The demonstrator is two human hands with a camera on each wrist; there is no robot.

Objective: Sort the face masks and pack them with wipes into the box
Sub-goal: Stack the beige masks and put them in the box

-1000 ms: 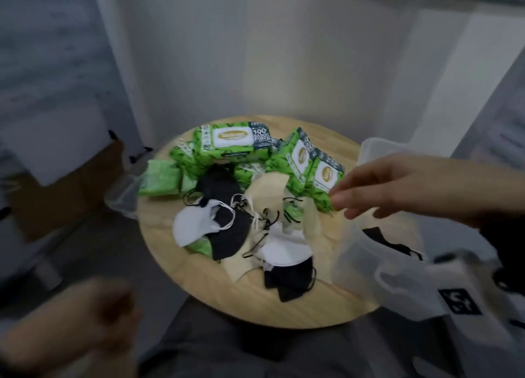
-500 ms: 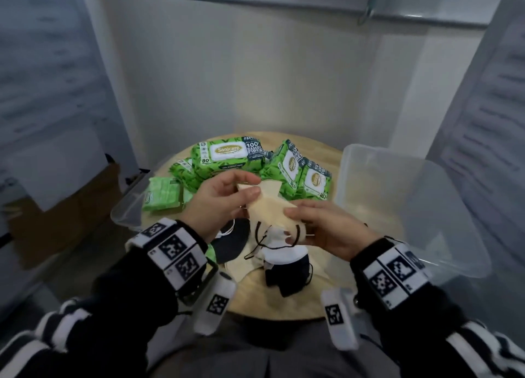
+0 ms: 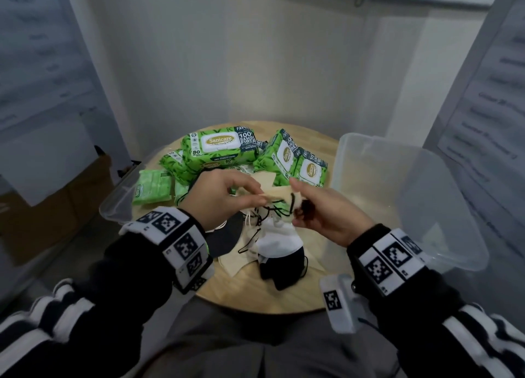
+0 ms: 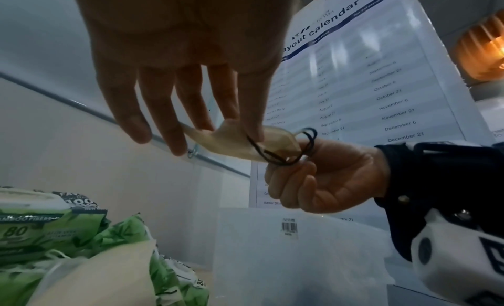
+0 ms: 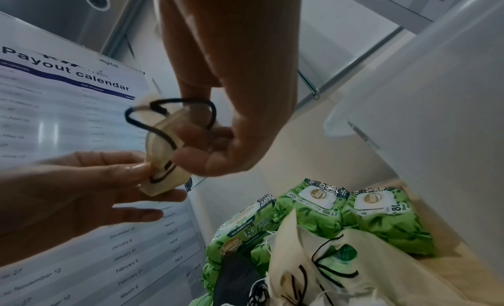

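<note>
Both hands hold one beige face mask (image 3: 279,193) with black ear loops above the pile on the round wooden table (image 3: 255,295). My left hand (image 3: 241,196) pinches its left end between thumb and fingers (image 5: 130,168). My right hand (image 3: 301,207) curls round the right end and an ear loop (image 4: 308,138). Below lie a white mask (image 3: 279,240), a black mask (image 3: 281,271) and another beige one (image 3: 235,261). Green wipes packs (image 3: 221,147) (image 5: 313,213) stand at the back. The clear plastic box (image 3: 403,207) sits to the right.
A small green pack (image 3: 153,190) lies at the table's left, beside a clear lid (image 3: 116,210) overhanging the edge. A cardboard box (image 3: 56,207) stands on the floor to the left. Calendar sheets (image 5: 68,108) hang on the side walls. My lap is below the table's near edge.
A second ago my right hand reached over by the box and the left hung low. Both have since closed on the beige mask, which now lies flatter between them.
</note>
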